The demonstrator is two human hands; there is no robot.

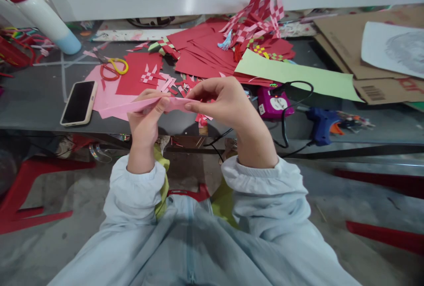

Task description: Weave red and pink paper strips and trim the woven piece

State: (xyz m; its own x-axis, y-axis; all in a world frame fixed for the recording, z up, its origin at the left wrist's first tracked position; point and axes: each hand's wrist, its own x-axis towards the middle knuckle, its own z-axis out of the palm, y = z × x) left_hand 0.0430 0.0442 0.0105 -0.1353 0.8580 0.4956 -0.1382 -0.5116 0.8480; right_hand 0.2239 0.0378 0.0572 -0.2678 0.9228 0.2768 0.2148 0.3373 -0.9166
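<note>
A narrow folded strip of pink paper (132, 107) is stretched between my hands, above the front edge of the dark table. My left hand (148, 111) pinches it near its middle, thumb on top. The right end is gripped between thumb and fingers of my right hand (218, 98). Beneath and behind lie a larger pink sheet (107, 93) and a red sheet (134, 71), with a woven red-and-pink piece (149, 74) and small paper scraps (167, 83) on them. Scissors (114, 69) with red and yellow handles rest on the sheets at the left.
A phone (78, 102) and a tall bottle (46, 16) are on the left. Red sheets (202, 54) and woven strips (255, 20) pile up behind. Rightward are a green sheet (291, 74), a purple box (273, 102) with a black cable, a blue glue gun (319, 124) and cardboard (344, 43).
</note>
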